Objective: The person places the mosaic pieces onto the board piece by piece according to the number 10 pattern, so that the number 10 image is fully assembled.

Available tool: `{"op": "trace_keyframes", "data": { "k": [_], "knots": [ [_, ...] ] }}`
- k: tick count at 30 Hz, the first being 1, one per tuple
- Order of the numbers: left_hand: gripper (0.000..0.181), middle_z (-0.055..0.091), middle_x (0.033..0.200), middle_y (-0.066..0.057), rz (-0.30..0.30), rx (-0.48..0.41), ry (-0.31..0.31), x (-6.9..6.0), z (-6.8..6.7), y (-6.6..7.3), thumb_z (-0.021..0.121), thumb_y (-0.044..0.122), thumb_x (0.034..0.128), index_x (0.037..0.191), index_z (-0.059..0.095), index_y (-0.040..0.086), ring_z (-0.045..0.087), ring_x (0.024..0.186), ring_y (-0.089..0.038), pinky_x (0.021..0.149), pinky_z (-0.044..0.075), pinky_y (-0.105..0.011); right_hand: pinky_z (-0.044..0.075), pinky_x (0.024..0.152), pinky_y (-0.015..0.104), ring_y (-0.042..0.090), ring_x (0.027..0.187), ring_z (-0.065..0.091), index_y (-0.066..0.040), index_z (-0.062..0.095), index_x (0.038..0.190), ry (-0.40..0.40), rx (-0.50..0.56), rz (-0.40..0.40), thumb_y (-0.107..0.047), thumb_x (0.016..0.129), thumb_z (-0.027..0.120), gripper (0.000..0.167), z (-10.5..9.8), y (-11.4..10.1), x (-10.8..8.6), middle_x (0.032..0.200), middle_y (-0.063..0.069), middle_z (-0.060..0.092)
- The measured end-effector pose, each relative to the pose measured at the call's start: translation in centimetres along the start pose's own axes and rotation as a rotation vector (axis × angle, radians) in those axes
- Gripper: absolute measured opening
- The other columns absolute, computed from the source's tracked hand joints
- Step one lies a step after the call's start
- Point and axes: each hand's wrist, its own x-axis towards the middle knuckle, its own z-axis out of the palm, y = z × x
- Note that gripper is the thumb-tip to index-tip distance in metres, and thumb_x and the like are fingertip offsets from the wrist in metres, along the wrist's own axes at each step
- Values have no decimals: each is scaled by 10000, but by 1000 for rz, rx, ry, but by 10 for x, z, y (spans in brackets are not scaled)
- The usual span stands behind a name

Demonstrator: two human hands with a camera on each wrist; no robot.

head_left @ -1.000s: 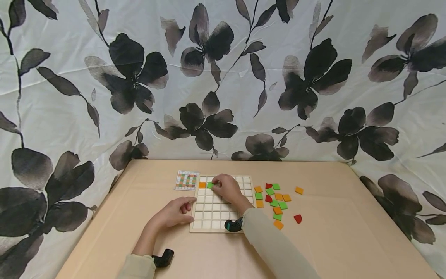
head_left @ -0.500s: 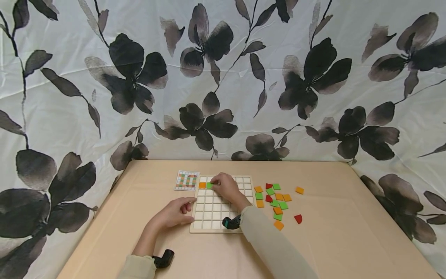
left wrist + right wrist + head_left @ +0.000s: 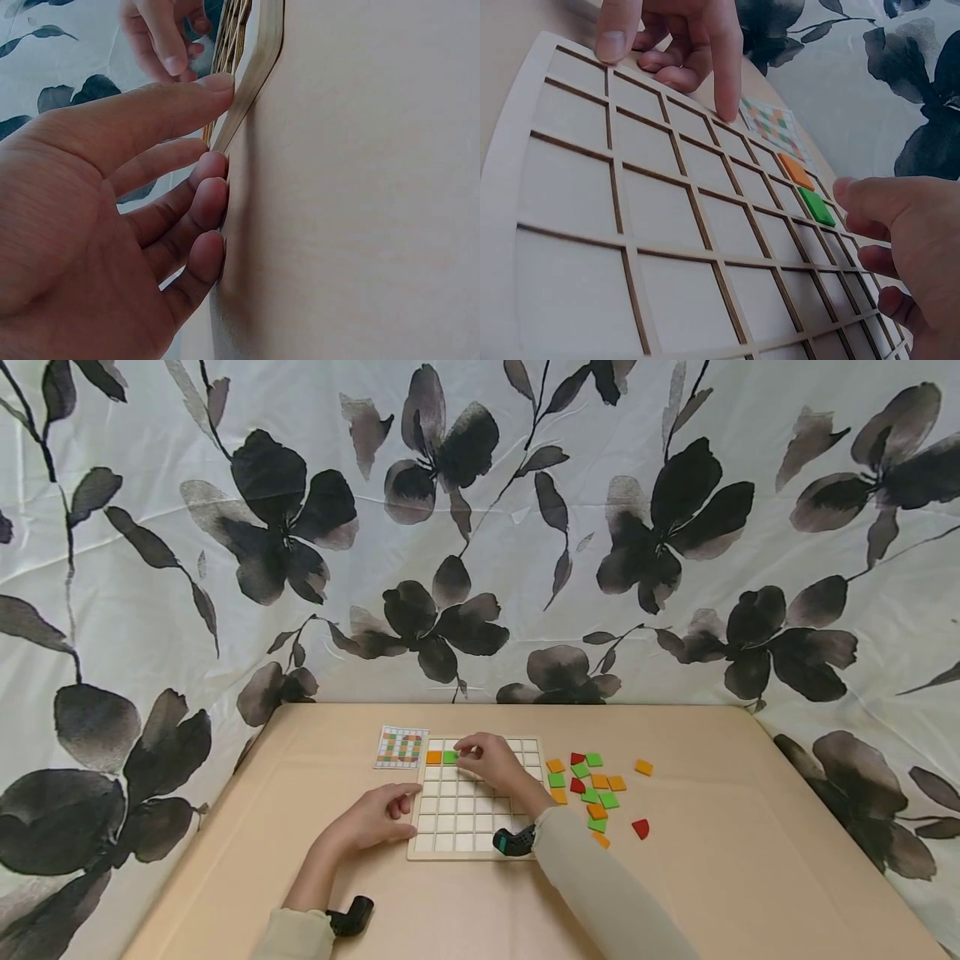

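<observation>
A white grid board point(image 3: 445, 822) with a pale wooden frame lies on the table. In its second row, an orange square tile point(image 3: 434, 757) and a green square tile point(image 3: 450, 757) sit side by side in the leftmost cells; both tiles also show in the right wrist view, the green one point(image 3: 817, 207) flat in its cell. Just right of the green tile hovers my right hand point(image 3: 491, 760), fingers loosely bent with nothing held. My left hand point(image 3: 371, 818) touches the board's left edge with thumb and index finger point(image 3: 728, 90); its other fingers are bent point(image 3: 206, 202).
A small printed card point(image 3: 401, 747) with a coloured grid pattern lies beside the board's upper left corner. Several loose orange, green and red tiles point(image 3: 599, 782) are scattered right of the board. A floral cloth point(image 3: 555, 568) hangs behind the table.
My right hand has let go of the green tile and drawn slightly to the right, so the tile shows whole. The left hand stays at the board's edge.
</observation>
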Motion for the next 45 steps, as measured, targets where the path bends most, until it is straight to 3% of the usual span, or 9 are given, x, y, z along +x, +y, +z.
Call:
{"op": "trace_keyframes", "data": {
  "k": [8, 25, 38, 45],
  "knots": [
    [621, 532, 935, -80, 8, 3, 5, -1, 0, 0, 785, 118, 778, 1331, 527, 1, 462, 830, -178, 666, 366, -211, 466, 718, 265, 141, 841, 546, -157, 707, 1120, 4, -24, 30, -253, 893, 690, 246, -11, 5, -12, 994, -26, 658],
    [643, 523, 926, -67, 15, 12, -5, 2, 1, -3, 776, 107, 782, 1356, 508, -2, 458, 819, -165, 652, 373, -212, 468, 666, 238, 144, 803, 556, -103, 712, 1125, 54, -14, -8, -163, 863, 719, 269, -38, 14, -42, 961, -8, 684],
    [641, 514, 925, -70, 4, 3, -4, 1, 0, -2, 779, 94, 776, 1348, 509, -10, 454, 835, -178, 647, 363, -214, 464, 676, 226, 170, 868, 528, -142, 716, 1122, 86, 23, 117, -166, 855, 730, 268, -55, 22, -65, 994, -18, 672],
    [643, 512, 930, -71, -5, -2, -8, 0, 0, 0, 774, 93, 783, 1356, 503, -11, 453, 836, -178, 642, 366, -214, 484, 716, 214, 167, 863, 545, -119, 704, 1130, 84, -29, 49, -179, 858, 728, 280, -68, 26, -83, 1023, 7, 663]
  ]
}}
